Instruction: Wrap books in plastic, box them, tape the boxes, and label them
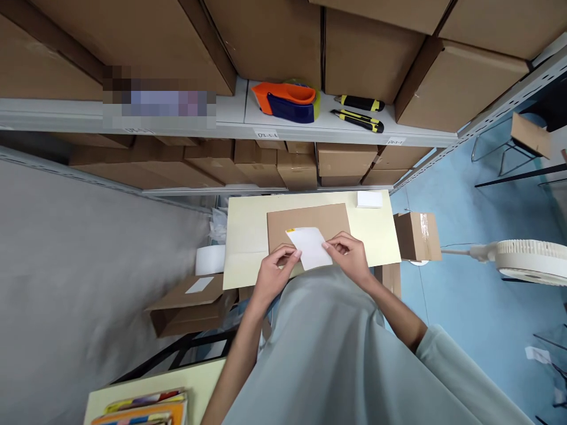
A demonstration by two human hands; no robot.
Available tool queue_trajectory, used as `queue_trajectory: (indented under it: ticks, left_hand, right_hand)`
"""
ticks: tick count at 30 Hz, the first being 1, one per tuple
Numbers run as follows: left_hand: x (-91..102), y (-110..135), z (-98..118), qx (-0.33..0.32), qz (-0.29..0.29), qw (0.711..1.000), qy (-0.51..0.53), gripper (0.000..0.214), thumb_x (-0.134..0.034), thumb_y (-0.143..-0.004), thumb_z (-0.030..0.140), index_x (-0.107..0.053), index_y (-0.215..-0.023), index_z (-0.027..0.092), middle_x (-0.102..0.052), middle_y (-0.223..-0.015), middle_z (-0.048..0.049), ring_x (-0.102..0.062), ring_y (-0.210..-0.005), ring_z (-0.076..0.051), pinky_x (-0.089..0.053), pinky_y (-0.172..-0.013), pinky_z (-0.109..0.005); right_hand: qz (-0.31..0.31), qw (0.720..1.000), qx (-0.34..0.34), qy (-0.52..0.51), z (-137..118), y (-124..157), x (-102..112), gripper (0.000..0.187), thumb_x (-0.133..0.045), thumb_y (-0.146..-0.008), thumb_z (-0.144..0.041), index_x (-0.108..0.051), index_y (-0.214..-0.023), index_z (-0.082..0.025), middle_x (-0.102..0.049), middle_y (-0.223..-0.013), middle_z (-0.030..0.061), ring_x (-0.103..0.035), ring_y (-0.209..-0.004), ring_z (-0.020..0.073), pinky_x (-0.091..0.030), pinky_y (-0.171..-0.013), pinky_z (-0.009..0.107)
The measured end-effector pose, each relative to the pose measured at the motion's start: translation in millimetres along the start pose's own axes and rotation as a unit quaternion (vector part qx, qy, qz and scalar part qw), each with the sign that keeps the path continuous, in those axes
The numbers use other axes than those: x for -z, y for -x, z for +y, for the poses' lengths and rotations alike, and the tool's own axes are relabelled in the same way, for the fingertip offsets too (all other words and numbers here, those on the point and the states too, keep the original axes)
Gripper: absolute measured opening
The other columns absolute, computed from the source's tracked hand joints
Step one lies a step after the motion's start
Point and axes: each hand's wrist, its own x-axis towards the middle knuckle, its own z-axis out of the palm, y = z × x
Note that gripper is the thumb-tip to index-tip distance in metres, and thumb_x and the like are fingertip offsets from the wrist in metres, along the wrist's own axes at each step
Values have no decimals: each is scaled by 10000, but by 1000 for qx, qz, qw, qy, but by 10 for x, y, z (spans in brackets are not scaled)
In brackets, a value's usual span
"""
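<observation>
A white paper sheet [309, 248], with a small yellow mark at its upper left corner, is pinched between both hands. My left hand [277, 268] grips its left edge between thumb and fingers. On the opposite edge, my right hand [349, 254] closes on the sheet the same way. Beneath the paper lies a flat brown cardboard piece [305, 217], partly covered by the sheet and my hands. The cardboard rests on a pale yellow table [248, 236]. A small white stack of cards or labels [369, 199] sits at the table's far right.
Ahead, a metal shelf [230, 112] bears large cartons [274, 41], an orange and blue tape dispenser [287, 100] and two utility knives [358, 112]. An open carton [190, 304] stands at left. To the right are a taped box [419, 236] and a white fan [531, 260].
</observation>
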Motion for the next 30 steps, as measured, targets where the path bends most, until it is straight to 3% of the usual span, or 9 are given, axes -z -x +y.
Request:
queue_trajectory:
  ticks: [4, 9, 12, 30]
  left_hand:
    - [-15, -136, -179, -11, -18, 997, -78, 355, -676, -918, 571, -710, -795, 239, -723, -864, -55, -652, -819, -221, -502, -762, -320]
    - [-27, -487, -555, 37, -30, 989, -142, 369, -627, -875, 589, -696, -797, 235, -733, -820, -38, -619, -743, -203, -475, -730, -319]
    - [-52, -654, -701, 56, -22, 983, -176, 356, -597, -848, 572, -674, -762, 235, -715, -776, -26, -599, -721, -197, -467, -733, -322]
    - [-85, -813, -794, 105, -44, 952, -284, 326, -571, -875, 498, -643, -708, 229, -703, -737, -13, -609, -712, -187, -456, -721, -295]
  right_hand:
    - [-8, 997, -65, 27, 338, -225, -70, 330, -762, -906, -525, -777, -776, -222, -686, -788, 11, -535, -600, 127, -492, -631, 289]
    - [-27, 981, -171, 87, 765, -499, -275, 243, -749, -895, -400, -726, -734, -218, -747, -796, 4, -636, -696, 159, -496, -685, 268]
    - [-41, 972, -186, 139, 905, -602, -364, 222, -720, -927, -374, -731, -768, -219, -778, -847, 10, -682, -769, 172, -494, -715, 260]
    - [-86, 928, -190, 310, 924, -692, -460, 228, -642, -1023, -389, -783, -897, -261, -814, -984, 22, -748, -931, 207, -476, -726, 258]
